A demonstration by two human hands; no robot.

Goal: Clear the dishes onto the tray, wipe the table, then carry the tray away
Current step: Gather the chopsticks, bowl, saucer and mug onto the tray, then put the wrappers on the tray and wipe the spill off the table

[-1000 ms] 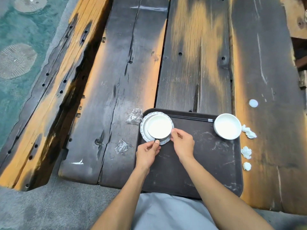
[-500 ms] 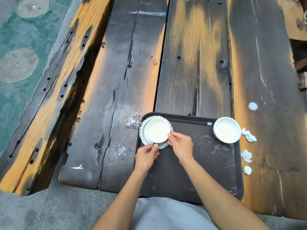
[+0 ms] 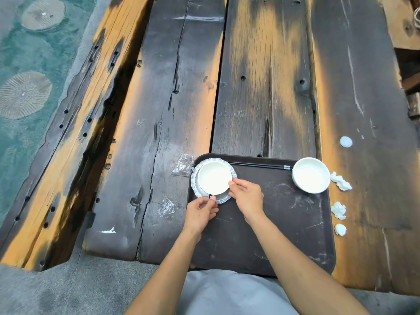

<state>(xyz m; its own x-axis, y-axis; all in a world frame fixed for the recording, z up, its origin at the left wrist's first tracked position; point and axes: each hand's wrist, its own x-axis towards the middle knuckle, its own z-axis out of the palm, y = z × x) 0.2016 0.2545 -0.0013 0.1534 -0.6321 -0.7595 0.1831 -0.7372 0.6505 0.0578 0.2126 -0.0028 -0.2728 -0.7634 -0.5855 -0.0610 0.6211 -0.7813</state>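
A dark brown tray (image 3: 272,235) lies at the near edge of the wooden table (image 3: 261,87). In its far left corner a white bowl (image 3: 213,177) sits on a patterned plate (image 3: 223,198). My left hand (image 3: 201,212) pinches the bowl's near rim from below. My right hand (image 3: 246,197) holds the bowl's right rim with thumb and fingers. A second white bowl (image 3: 311,175) stands in the tray's far right corner. Black chopsticks (image 3: 261,165) lie along the tray's far edge.
Three crumpled white tissues (image 3: 338,210) lie on the table just right of the tray, and a small white disc (image 3: 346,142) lies further back. Two clear plastic wrappers (image 3: 183,165) lie left of the tray. A bench runs along the table's left side.
The bowl has sunk a little onto the plate while both hands stay at its near rim. The view has shifted slightly.
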